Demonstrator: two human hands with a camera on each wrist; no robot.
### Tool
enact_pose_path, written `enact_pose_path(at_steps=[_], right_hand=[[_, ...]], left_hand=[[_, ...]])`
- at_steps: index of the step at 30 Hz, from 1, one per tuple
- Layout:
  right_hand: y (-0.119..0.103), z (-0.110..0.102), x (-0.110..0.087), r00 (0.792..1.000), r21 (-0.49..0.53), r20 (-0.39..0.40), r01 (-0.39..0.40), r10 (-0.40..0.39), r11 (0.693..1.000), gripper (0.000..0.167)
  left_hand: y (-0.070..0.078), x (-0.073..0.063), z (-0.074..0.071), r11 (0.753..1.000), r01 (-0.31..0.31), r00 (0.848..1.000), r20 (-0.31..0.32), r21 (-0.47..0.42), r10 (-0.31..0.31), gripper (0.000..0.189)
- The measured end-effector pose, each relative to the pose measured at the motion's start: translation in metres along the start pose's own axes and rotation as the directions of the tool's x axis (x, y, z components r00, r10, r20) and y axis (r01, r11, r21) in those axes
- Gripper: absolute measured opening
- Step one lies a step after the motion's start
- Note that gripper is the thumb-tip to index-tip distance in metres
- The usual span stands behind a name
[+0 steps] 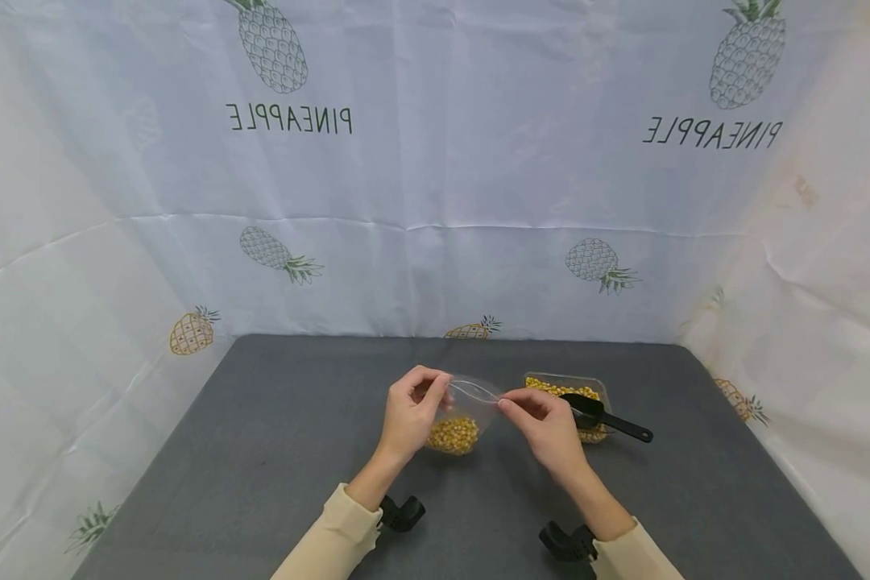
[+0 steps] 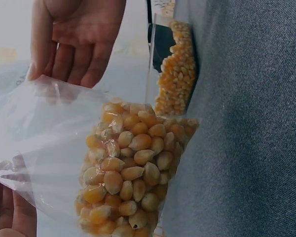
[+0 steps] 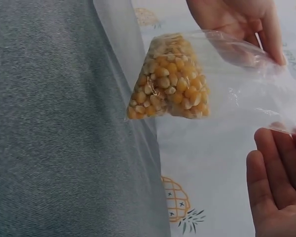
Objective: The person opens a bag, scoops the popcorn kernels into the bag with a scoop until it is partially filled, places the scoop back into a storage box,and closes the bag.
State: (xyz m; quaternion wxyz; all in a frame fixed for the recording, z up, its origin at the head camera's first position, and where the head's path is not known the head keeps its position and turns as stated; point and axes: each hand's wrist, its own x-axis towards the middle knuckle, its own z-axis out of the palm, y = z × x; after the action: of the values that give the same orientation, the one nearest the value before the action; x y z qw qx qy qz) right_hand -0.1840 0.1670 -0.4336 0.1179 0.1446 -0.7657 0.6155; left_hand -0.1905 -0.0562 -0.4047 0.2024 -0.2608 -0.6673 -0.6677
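Observation:
A clear zip bag (image 1: 471,411) hangs between my two hands, its lower part filled with yellow corn kernels (image 2: 130,170). My left hand (image 1: 408,409) pinches one top corner between thumb and fingers. At the opposite corner, my right hand (image 1: 547,427) pinches the zip edge. The mouth of the bag gapes slightly between them in the head view. Both wrist views show the kernels gathered at the bottom, with the clear upper part stretched toward the hands.
Just beyond my right hand stands a clear plastic container (image 1: 565,379) of corn kernels. A black scoop (image 1: 609,419) lies in it, handle jutting right over the rim. The grey table (image 1: 297,451) is bounded by pineapple-print cloth (image 1: 435,177) at the back and sides.

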Motion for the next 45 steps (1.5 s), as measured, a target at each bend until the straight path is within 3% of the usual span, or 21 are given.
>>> enact_pose_path(at_steps=[10,19,32,39,45], right_hand=[[-0.013,-0.002,0.012,0.998,0.052,-0.039,0.046,-0.044,0.998,0.014],[-0.022,-0.002,0.020,0.996,0.070,-0.050,0.083,-0.079,0.994,0.013],[-0.026,-0.003,0.018,0.998,0.047,-0.058,0.025,-0.023,0.999,0.014],[-0.022,0.000,0.020,0.999,0.023,-0.032,0.021,-0.020,1.000,0.009],[-0.022,0.001,0.020,1.000,0.009,-0.019,-0.007,0.007,1.000,0.008]], left_hand=[[0.001,0.002,-0.002,1.000,0.013,1.000,-0.023,0.009,-0.013,0.011],[0.008,0.005,-0.001,0.998,-0.034,0.999,-0.040,0.050,0.036,0.011],[0.009,0.003,0.001,0.992,-0.049,0.999,-0.013,0.119,0.051,0.008],[-0.026,-0.002,-0.001,0.990,0.024,0.999,-0.029,0.136,-0.020,0.010],[-0.030,-0.004,-0.001,0.994,0.052,0.998,-0.021,0.097,-0.051,0.012]])
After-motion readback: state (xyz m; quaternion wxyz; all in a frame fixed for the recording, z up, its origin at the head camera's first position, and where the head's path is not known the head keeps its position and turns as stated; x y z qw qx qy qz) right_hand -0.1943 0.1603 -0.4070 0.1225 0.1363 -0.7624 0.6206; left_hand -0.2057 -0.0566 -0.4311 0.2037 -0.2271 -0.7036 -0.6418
